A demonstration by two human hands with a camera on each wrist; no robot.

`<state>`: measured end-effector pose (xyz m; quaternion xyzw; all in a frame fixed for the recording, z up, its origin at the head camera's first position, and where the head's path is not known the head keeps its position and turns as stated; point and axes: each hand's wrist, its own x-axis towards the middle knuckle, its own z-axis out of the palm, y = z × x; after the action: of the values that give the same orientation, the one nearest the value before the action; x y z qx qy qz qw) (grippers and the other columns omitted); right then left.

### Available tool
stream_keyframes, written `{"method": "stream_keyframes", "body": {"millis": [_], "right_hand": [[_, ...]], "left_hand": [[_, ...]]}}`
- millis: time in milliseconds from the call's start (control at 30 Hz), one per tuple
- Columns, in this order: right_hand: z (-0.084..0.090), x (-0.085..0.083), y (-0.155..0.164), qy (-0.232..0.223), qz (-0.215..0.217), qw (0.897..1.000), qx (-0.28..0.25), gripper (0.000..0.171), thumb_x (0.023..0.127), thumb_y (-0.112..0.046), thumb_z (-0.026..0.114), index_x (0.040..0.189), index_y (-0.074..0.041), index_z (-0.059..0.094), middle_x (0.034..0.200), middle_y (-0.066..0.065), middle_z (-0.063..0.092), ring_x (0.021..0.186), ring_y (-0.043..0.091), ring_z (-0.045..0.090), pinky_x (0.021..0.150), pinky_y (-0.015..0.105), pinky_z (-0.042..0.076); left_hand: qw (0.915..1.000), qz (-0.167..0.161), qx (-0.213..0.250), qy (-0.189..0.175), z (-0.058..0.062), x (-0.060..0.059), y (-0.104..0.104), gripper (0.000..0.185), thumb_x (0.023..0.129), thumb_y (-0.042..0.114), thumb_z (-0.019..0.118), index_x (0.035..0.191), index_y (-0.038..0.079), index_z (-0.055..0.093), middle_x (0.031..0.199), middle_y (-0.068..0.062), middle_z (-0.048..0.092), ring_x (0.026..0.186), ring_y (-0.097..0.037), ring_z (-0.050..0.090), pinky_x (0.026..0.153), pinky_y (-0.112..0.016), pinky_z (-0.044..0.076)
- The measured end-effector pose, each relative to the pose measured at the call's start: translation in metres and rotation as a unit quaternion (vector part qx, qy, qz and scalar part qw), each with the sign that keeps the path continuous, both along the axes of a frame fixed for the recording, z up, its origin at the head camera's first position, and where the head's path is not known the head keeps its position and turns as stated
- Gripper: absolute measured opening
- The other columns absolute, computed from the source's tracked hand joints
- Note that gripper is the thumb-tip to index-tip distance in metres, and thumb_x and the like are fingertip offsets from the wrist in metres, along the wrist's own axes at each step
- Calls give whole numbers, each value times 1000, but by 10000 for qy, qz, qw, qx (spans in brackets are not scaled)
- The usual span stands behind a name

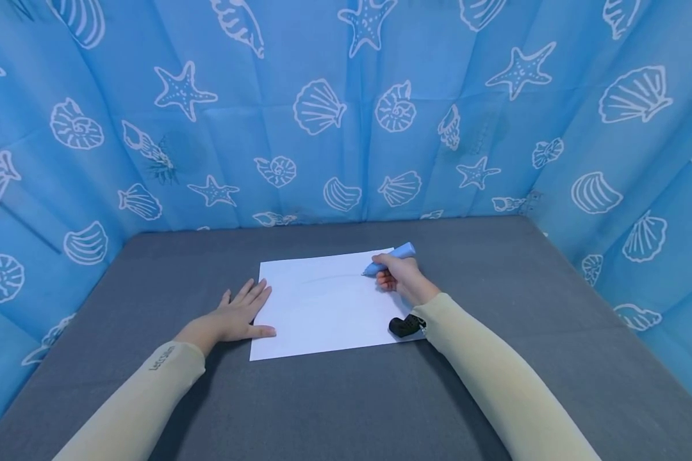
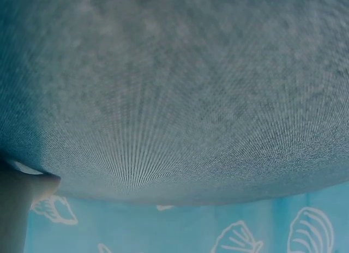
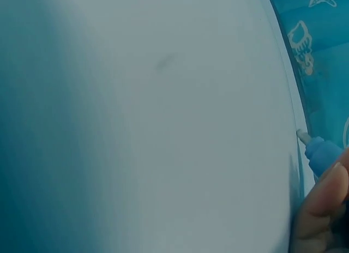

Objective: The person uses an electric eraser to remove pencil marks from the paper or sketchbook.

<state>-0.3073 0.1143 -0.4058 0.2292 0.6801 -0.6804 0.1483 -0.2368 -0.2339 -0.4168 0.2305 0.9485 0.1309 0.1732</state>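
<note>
A white sheet of paper [image 1: 323,307] lies on the grey table [image 1: 346,397]. My right hand [image 1: 400,278] grips a light blue pen [image 1: 389,257], its tip touching the paper near the sheet's far right corner. In the right wrist view the pen tip [image 3: 303,137] meets the paper [image 3: 163,127] beside a fingertip [image 3: 324,201]. My left hand [image 1: 239,314] lies flat with straight fingers on the table, pressing the sheet's left edge. A faint line runs across the paper. The left wrist view shows mostly grey table cloth [image 2: 174,89] and a bit of a finger [image 2: 22,201].
A black wrist-worn device [image 1: 405,325] sits at my right wrist over the paper's near right corner. Blue cloth walls [image 1: 346,109] printed with white shells and starfish enclose the table at the back and both sides.
</note>
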Motion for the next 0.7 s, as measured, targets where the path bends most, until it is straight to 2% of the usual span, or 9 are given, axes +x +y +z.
{"method": "stream_keyframes", "body": {"millis": [500,600,700], "right_hand": [[3,5,2,22,61,10000,-73,27,91,-25,68,77,-3,60,60,3,55,49,10,53,50,21,49],[3,5,2,7,27,9999,-107,28,91,-26,68,78,-3,59,61,3,55,49,10,52,50,22,49],[2,5,2,-5,-46,9998,-173,32,93,-32,66,81,-3,57,62,3,54,50,11,52,50,22,49]], "left_hand": [[10000,-1,21,40,0,2,1,101,89,64,55,154,0,13,160,-22,4,145,-44,-5,106,-71,-5],[10000,8,21,33,1,3,1,100,89,63,55,154,0,13,160,-22,4,145,-44,-5,106,-70,-6],[10000,8,38,36,-3,1,1,101,88,64,55,155,1,13,161,-21,3,145,-43,-6,106,-70,-6]]}}
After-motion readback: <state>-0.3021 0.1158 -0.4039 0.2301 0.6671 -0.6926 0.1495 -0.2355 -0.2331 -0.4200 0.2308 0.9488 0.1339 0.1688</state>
